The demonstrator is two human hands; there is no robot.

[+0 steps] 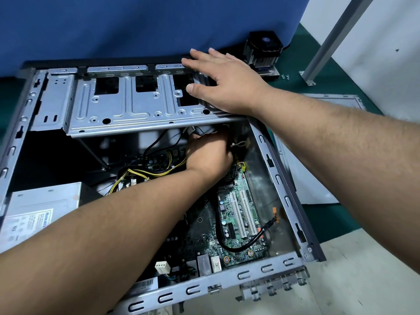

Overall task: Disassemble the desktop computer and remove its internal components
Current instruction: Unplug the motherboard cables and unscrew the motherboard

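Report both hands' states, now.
Left hand: closed, reaching under the drive cage; what it grips cannot be told.
Right hand: open, flat on the cage.

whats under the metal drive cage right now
Under the drive cage the left hand reaches in, closed around grey and black cables. What they plug into is hidden by the cage and hand.

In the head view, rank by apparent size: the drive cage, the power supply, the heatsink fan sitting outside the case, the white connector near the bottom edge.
1. drive cage
2. power supply, partly cut off and nearer the camera, so unsure
3. heatsink fan, farthest away
4. white connector
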